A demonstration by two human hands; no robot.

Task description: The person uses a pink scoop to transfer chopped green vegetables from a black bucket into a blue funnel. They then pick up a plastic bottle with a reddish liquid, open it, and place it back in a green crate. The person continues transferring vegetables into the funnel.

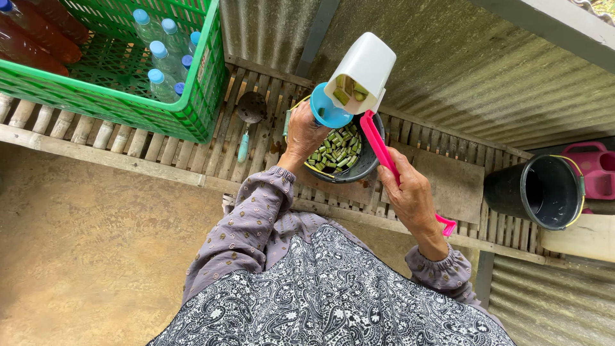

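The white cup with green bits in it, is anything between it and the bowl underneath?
Nothing visible. The white cup is tipped mouth-down right over the bowl, with open air between. The left hand rests at the bowl's left edge by the blue piece, and the right hand holds the pink handle, off to the side.

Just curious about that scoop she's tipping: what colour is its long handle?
Bright pink handle, held in the right hand; the scoop itself is white. Head view.

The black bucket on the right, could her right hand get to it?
Probably yes. The black bucket stands open with nothing between it and the right hand, but that hand grips the pink handle.
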